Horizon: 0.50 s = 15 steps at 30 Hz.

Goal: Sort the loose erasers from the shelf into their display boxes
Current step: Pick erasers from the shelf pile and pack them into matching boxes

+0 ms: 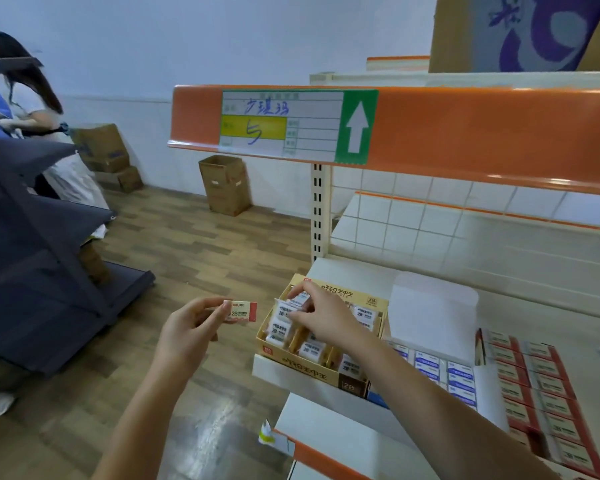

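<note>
The left hand [187, 327] is pinching a small red-and-white sleeved rectangular eraser [240, 311] by one short end, holding it out just left of the yellow cardboard display box [300, 367]. It looks light and stiff enough to be lifted by its edges — the paper sleeve gives grip. The right hand [321, 317] is reaching into that box, fingertips closing on a clear-wrapped white eraser [300, 298] (film probably slippery). Right of the box, the red-trimmed tray of matching erasers [541, 386] is waiting.

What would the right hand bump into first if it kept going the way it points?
Probably the wrapped erasers in the yellow display box; the right hand already reaches into it, fingertips on one packet, though depth is unclear.
</note>
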{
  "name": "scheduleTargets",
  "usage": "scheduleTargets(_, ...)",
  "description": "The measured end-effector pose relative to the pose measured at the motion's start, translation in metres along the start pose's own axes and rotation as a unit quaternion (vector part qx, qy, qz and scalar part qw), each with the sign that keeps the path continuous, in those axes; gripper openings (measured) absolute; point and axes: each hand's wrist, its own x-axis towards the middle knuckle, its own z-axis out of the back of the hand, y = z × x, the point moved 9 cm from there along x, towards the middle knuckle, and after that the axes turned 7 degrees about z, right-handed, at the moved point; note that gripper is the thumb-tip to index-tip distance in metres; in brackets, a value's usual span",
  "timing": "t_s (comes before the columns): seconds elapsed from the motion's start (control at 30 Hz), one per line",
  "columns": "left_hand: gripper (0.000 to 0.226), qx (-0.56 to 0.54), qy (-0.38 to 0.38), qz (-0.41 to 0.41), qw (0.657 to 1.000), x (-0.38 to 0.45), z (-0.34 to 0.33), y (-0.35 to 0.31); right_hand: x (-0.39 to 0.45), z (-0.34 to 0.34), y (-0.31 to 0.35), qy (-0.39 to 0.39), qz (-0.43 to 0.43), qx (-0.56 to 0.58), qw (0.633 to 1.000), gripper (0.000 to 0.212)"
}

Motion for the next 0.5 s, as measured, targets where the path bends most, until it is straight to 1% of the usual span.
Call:
scheduleTargets(0.13, 0.014, -0.001, 0.013, 0.006, 1.0, 0.005, 0.0, 0.0, 0.002, -0.003, -0.004, 0.011, 0.0, -0.017, 1.0, 0.016)
scheduleTargets(0.27, 0.012, -0.017, 0.03, 0.002, 0.999, 0.009, -0.001, -0.01, 0.004, -0.007, -0.006, 0.006, -0.001, -0.044, 0.999, 0.019)
scheduleTargets(0.4, 0.014, -0.038, 0.082, 0.018, 0.996, 0.005, -0.013, -0.011, 0.003, -0.005, -0.002, -0.024, 0.015, -0.107, 0.994, 0.021)
scheduleTargets(0.5, 0.016, -0.058, 0.131, 0.042, 0.989, 0.001, -0.026, -0.01, -0.001, -0.004, 0.003, -0.035, 0.028, -0.119, 0.992, 0.021)
